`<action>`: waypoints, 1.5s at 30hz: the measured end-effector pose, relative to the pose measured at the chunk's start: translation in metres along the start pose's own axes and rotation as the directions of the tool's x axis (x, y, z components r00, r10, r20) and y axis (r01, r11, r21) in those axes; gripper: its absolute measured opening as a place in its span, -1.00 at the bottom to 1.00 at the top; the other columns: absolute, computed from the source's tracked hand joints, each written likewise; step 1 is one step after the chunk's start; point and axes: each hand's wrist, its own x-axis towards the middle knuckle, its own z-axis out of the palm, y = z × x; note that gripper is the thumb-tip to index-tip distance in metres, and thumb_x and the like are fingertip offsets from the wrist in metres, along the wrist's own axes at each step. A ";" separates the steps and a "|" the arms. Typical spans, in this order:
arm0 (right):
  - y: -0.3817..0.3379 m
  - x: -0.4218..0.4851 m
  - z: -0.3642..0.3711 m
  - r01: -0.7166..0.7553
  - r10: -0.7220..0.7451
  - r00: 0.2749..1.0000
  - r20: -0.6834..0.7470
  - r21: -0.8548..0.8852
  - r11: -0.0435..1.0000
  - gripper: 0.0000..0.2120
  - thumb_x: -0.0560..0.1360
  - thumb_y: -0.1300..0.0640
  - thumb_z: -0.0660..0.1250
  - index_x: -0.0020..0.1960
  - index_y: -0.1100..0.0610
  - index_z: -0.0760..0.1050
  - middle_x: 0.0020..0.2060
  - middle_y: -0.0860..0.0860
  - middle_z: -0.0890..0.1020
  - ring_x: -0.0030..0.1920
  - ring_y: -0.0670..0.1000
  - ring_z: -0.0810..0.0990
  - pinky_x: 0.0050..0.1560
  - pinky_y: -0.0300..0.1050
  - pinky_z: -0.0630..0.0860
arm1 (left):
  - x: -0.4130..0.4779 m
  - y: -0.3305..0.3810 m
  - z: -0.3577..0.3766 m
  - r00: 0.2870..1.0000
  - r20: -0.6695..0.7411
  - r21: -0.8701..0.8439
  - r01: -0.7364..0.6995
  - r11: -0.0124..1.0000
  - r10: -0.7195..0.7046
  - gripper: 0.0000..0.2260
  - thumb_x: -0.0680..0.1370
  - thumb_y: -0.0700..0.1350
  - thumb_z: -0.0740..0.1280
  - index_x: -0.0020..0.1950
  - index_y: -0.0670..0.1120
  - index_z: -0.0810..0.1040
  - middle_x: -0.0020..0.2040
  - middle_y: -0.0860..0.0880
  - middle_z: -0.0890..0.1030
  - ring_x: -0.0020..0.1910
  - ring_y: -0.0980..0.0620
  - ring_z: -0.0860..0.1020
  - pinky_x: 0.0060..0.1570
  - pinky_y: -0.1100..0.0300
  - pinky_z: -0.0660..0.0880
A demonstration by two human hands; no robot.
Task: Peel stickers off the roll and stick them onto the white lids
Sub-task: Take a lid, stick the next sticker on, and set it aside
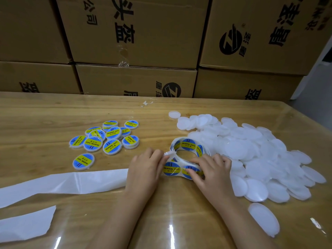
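Left grip (145,167) rests knuckles-up near the middle of the bench (53,108), fingers curled and pinching the white backing paper (62,182) where it comes off the sticker roll (188,146). Right grip (213,169), just beside it, is closed to a pinch: thumb and forefinger nip the unrolled strip at a blue-and-yellow sticker (191,170); a second sticker (171,168) lies on the strip between the two hands. The roll stands on its edge just beyond the fingers, touching the pile of white lids (251,153) that spreads toward the right edge. One lid (264,219) lies apart, near the right end of the near edge. Spent backing paper trails from under the left grip to the left edge, with a loose piece of the same paper (23,223) at the near left corner. Labelled lids (107,139) sit in a loose cluster left of centre, some overlapping. Small paper scraps (146,103) lie by the far edge, and cardboard boxes (134,33) are stacked behind it.
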 end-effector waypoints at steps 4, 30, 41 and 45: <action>-0.003 0.000 -0.001 -0.002 0.003 1.000 0.016 -0.029 1.000 -0.73 0.41 -0.15 0.26 -0.14 0.01 0.60 -0.30 -0.14 0.53 -0.21 -0.03 0.41 -0.06 -0.14 0.14 | -0.002 0.004 -0.003 0.997 -0.071 0.029 -0.025 0.999 0.027 -0.67 0.58 0.05 0.09 -0.27 -0.10 0.44 -0.42 -0.02 0.49 -0.44 -0.13 0.48 -0.47 0.11 0.38; -0.011 0.000 -0.008 0.036 -0.028 0.999 -0.044 0.202 0.979 -0.81 0.40 0.06 0.29 -0.08 0.13 0.59 0.00 0.00 0.59 0.05 0.02 0.52 0.28 0.11 0.28 | -0.007 -0.013 0.005 0.982 0.042 -0.418 0.186 0.889 -0.185 -0.74 0.47 0.28 0.04 -0.24 0.14 0.31 -0.45 0.15 0.48 -0.36 0.12 0.46 -0.43 0.28 0.27; -0.025 -0.005 -0.006 0.237 -0.232 0.972 -0.047 0.203 0.950 -0.74 0.41 0.10 0.36 0.09 0.02 0.54 0.12 -0.05 0.51 0.13 0.00 0.45 0.17 0.02 0.35 | 0.002 0.000 0.008 0.924 0.192 -0.797 0.344 0.497 -0.330 -0.77 0.59 -0.07 0.23 -0.25 -0.08 0.42 -0.43 0.17 0.46 -0.42 0.24 0.37 -0.39 0.36 0.30; -0.025 -0.004 -0.005 0.241 -0.234 0.971 -0.056 0.211 0.947 -0.87 0.48 0.16 0.33 0.00 0.09 0.61 -0.03 -0.04 0.59 -0.09 0.02 0.48 -0.08 -0.04 0.42 | -0.001 0.002 0.009 0.922 0.252 -0.783 0.373 0.497 -0.294 -0.78 0.57 -0.05 0.22 -0.26 -0.10 0.41 -0.43 0.14 0.41 -0.41 0.20 0.33 -0.39 0.34 0.28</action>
